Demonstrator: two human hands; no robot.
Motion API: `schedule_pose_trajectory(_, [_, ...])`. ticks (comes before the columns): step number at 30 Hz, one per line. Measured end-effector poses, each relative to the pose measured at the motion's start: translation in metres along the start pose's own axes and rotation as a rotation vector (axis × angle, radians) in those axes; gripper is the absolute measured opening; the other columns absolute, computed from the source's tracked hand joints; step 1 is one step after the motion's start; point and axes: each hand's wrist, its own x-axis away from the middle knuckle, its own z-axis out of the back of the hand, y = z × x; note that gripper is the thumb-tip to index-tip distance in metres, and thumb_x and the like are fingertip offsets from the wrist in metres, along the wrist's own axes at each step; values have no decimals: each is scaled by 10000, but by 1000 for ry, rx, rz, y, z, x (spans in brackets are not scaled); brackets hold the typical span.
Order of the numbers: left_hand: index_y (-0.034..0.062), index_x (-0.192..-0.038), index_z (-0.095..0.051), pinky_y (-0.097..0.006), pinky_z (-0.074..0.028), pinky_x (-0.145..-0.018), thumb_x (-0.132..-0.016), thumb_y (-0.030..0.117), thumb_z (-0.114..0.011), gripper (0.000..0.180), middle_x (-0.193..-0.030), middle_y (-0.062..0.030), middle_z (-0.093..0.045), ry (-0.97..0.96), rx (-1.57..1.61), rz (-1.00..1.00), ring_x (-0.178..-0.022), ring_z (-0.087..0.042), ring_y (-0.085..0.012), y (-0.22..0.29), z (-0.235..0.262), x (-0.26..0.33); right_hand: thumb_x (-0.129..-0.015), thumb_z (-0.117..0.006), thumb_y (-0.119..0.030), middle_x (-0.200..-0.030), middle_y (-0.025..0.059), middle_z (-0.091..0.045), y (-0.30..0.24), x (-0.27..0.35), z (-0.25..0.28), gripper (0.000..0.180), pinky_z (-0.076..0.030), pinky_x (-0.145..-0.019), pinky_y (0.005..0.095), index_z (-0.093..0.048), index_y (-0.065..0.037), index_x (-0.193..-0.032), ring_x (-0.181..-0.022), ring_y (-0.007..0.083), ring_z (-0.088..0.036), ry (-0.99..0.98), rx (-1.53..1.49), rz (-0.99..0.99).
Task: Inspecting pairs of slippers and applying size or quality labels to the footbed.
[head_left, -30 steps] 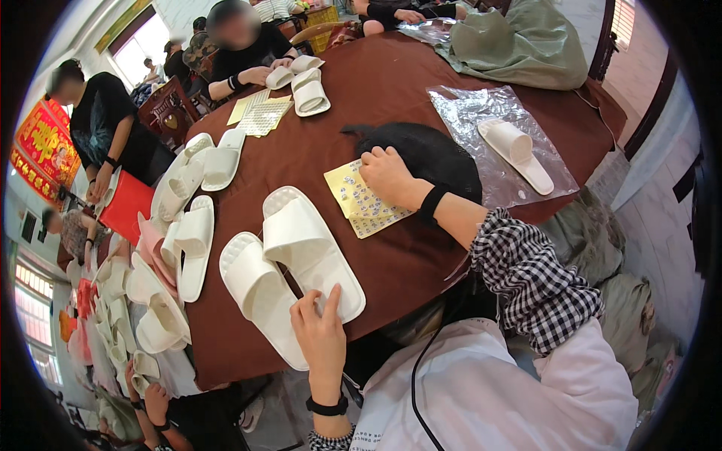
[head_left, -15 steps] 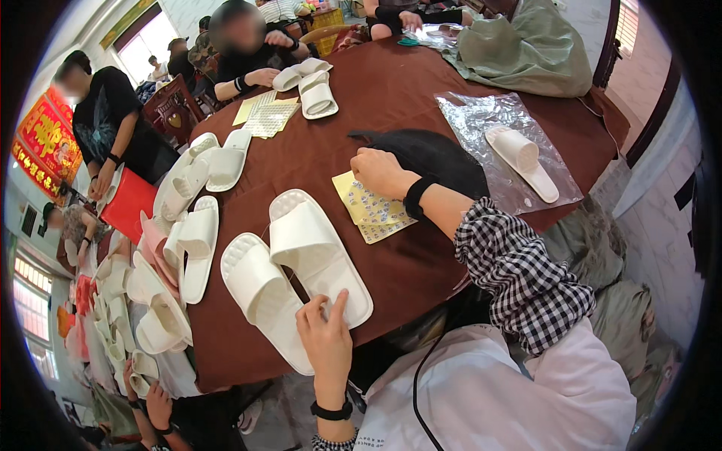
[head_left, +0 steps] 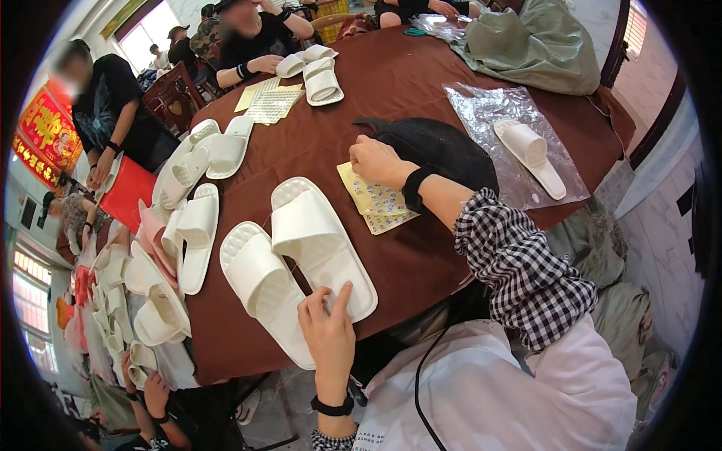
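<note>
A pair of white slippers (head_left: 322,248) with quilted footbeds lies side by side on the brown-covered table in front of me. My left hand (head_left: 329,331) is at their heel ends, one finger stretched onto the right slipper's heel and the others bent over the left slipper, fingers apart. At the upper edge of the yellow sticker sheets (head_left: 380,207), my right hand (head_left: 382,163) is closed with its fingers curled down. Its fingertips are hidden, so what they pinch cannot be made out. Just beyond that hand lies a black cloth item (head_left: 440,154).
More white slippers (head_left: 192,233) line the table's left side, with a pink one (head_left: 156,244) among them. A single slipper (head_left: 530,158) rests on a clear plastic bag (head_left: 511,105) at right. Other people sit or stand around, near a red container (head_left: 128,197) and a green sack (head_left: 530,49).
The view has shifted slightly. Both my hands keep nearly the same places and poses. The seated person across the table has raised one hand higher, toward the head.
</note>
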Motion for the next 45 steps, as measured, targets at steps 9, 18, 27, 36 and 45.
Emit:
schedule_pose_trajectory(9, [137, -1207, -728, -400, -475, -901, -797, -102, -634, 484, -1161, -128, -563, 1, 8, 0, -1026, -522, -315, 0, -1, 0, -838, -646, -85, -946, 216, -716, 2, 2, 6, 114, -559, -817, 460, -727, -22, -888, -924, 397, -701, -14, -252, 44])
schedule_pose_trajectory(18, [152, -1232, -721, -406, -483, -904, -740, -110, -662, 561, -1176, -116, -554, -8, -5, -13, -1065, -516, -317, -1, -1, 1, -844, -620, -61, -923, 250, -721, 5, 1, 1, 139, -569, -811, 484, -738, 0, -883, -905, 415, -711, -19, -151, 40])
schedule_pose_trajectory(27, [151, -1218, -727, -406, -482, -910, -762, -107, -655, 528, -1174, -126, -558, 0, -10, -6, -1072, -520, -321, -4, -4, 1, -859, -627, -92, -902, 206, -718, 1, -1, 2, 105, -548, -792, 467, -689, -8, -855, -879, 395, -694, -32, -7, 71])
schedule_pose_trajectory(36, [113, -1236, -703, -419, -477, -906, -782, -107, -625, 510, -1165, -129, -562, 7, -20, -22, -1054, -521, -324, -3, -3, -1, -888, -620, -112, -898, 143, -749, -7, 8, 37, 131, -568, -749, 384, -704, -36, -954, -830, 285, -731, -134, -356, 43])
schedule_pose_trajectory(45, [55, -1247, -656, -441, -476, -916, -795, -72, -635, 471, -1156, -120, -594, 79, 16, -12, -1037, -540, -331, -6, -5, -2, -933, -641, -78, -851, 80, -708, -60, 67, 63, 74, -546, -655, 288, -628, -5, -936, -751, 136, -689, -329, -604, 311])
